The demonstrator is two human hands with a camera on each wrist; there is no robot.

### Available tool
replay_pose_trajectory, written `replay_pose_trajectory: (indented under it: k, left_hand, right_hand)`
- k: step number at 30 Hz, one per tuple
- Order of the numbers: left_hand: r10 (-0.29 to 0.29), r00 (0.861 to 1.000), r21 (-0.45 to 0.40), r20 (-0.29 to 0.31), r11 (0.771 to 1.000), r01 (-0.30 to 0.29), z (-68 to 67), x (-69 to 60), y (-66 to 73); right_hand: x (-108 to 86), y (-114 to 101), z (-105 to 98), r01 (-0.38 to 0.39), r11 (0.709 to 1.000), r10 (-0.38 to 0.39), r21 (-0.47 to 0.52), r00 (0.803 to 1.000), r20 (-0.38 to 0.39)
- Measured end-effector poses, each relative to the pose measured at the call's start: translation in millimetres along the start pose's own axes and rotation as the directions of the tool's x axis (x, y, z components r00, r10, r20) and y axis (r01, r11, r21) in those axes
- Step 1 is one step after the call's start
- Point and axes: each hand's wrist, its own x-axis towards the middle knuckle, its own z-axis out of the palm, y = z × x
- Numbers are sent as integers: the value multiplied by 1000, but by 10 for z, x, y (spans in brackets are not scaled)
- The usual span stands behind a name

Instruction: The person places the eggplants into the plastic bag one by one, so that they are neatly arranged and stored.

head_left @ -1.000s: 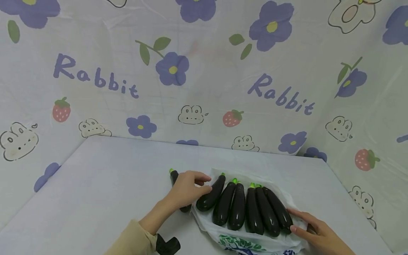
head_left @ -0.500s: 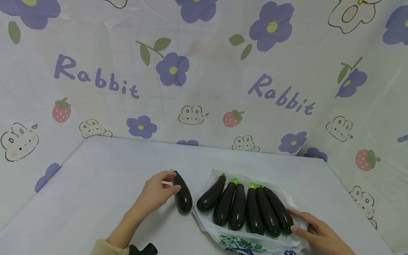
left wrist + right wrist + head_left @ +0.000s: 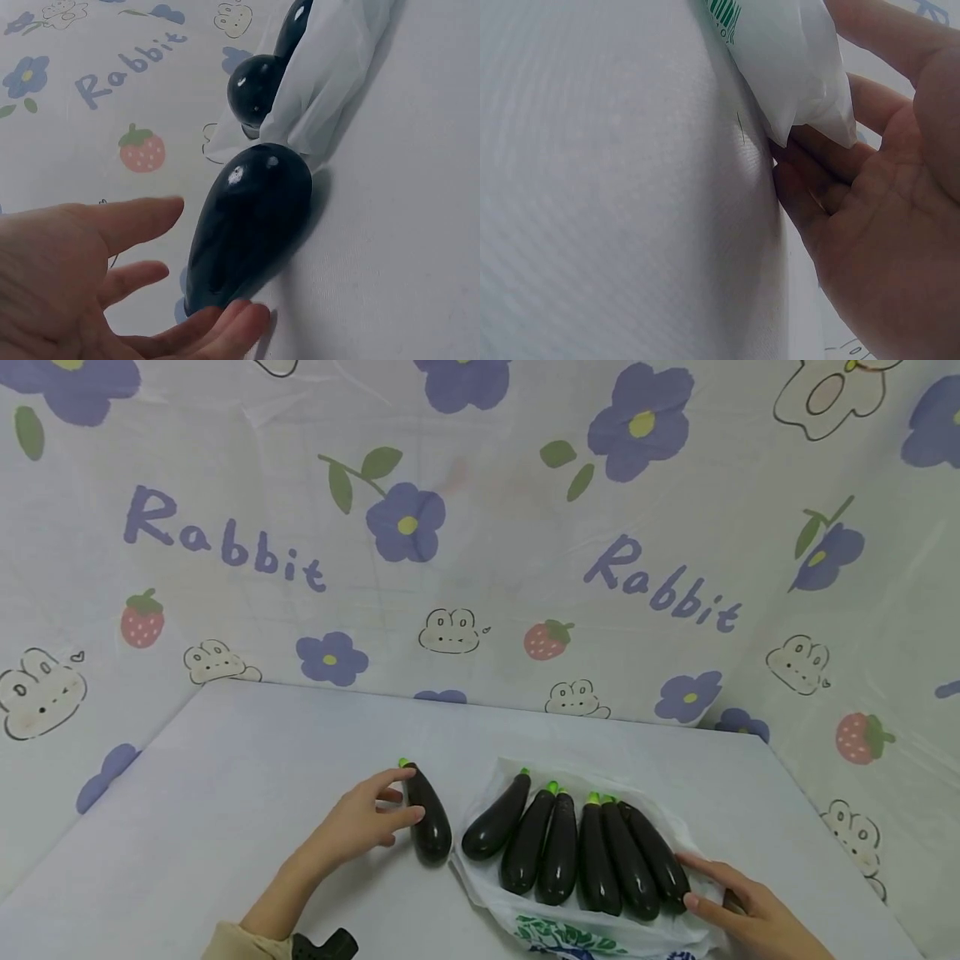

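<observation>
A single eggplant [image 3: 430,822] lies on the white table, its green stem pointing away. My left hand [image 3: 363,818] is at its left side, fingers spread. In the left wrist view, the left hand's [image 3: 97,277] fingertips reach the eggplant's [image 3: 251,217] narrow end, while the thumb stands apart from it. Several more eggplants [image 3: 558,847] lie side by side on a white plastic bag [image 3: 487,881]. At the bag's right edge, my right hand [image 3: 750,910] rests against the bag beside the outermost eggplant. In the right wrist view, its fingers lie along the bag's [image 3: 802,67] underside.
The white table [image 3: 247,777] extends to the left and behind the bag. A cloth backdrop [image 3: 495,552] printed with flowers, strawberries and rabbits rises at the back and sides. A black strap piece [image 3: 326,946] sits at the left wrist.
My left hand has moved left, from the leftmost eggplant on the bag to the lone eggplant, and its fingers have spread slightly. The right hand and the eggplants have not moved.
</observation>
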Motion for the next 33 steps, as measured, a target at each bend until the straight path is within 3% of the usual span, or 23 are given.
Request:
replay_pose_trajectory:
  k: [4, 11, 20, 33]
  left_hand:
    - [8, 999, -40, 45, 999, -6, 3, 20, -45]
    - [10, 1000, -1, 8, 1000, -10, 100, 62, -68]
    - [7, 1000, -2, 11, 1000, -7, 154, 68, -64]
    - [60, 991, -47, 122, 997, -54, 82, 111, -127]
  right_hand:
    - [-1, -2, 6, 5, 1000, -5, 0, 1000, -2]
    - [4, -4, 4, 11, 1000, -11, -16, 1000, -5]
    - [-2, 5, 1, 19, 1000, -19, -15, 1000, -1]
    - [4, 14, 8, 25, 999, -25, -35, 1000, -7]
